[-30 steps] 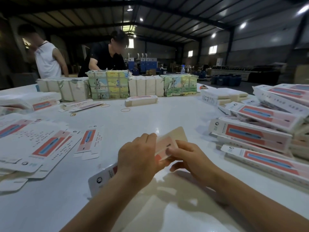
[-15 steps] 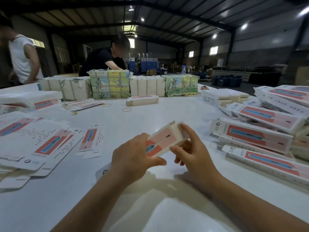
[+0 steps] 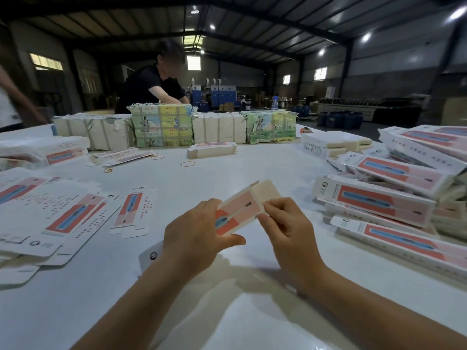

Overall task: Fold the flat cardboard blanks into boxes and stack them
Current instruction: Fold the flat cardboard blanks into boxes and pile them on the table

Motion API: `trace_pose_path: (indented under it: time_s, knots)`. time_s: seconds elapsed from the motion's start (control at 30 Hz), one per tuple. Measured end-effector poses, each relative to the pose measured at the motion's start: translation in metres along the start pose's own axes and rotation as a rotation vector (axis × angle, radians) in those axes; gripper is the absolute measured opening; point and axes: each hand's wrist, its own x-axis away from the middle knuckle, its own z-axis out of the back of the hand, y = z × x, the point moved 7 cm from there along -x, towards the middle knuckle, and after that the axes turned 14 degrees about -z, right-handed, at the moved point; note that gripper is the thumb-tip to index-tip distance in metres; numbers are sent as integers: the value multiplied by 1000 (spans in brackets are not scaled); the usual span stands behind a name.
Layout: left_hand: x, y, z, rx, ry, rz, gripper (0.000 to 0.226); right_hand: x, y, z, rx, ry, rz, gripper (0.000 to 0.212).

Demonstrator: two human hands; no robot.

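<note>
A long white box (image 3: pixel 240 210) with a red and pink panel is raised off the white table (image 3: pixel 227 170), far end tilted up. My left hand (image 3: pixel 194 236) grips its middle, thumb underneath; the near end pokes out below my wrist. My right hand (image 3: pixel 285 223) pinches the box's edge beside the open beige end flap (image 3: pixel 266 190). Flat printed blanks (image 3: pixel 63 218) lie spread on the left. Folded boxes (image 3: pixel 379 198) are piled on the right.
Wrapped bundles (image 3: pixel 161 127) line the table's far side, with a single folded box (image 3: pixel 212 149) and rubber bands (image 3: pixel 187 163) in front of them. A person in black (image 3: pixel 151 87) works behind the bundles. Another person's arm (image 3: pixel 12 102) shows at far left.
The box's far end has tipped up and its beige end flap now stands open. My right hand moved from behind the end to pinch the edge. The person at left moved further left.
</note>
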Motion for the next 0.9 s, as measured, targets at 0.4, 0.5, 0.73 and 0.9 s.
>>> trace_pose_path:
  time_s: [0.4, 0.5, 0.73, 0.9]
  knots:
    - [3, 2, -8, -107, -81, -37, 64, -10, 25, -7, -57, -140, -225, 32]
    - [2, 3, -9, -86, -63, -29, 65, -7, 19, -9, -43, -120, -183, 27]
    - [0, 4, -11, -67, -9, -25, 67, -9, 11, -8, 37, -112, -149, 31]
    - [0, 3, -4, -31, 43, -34, 65, -20, 24, 13, 13, 37, -260, 86]
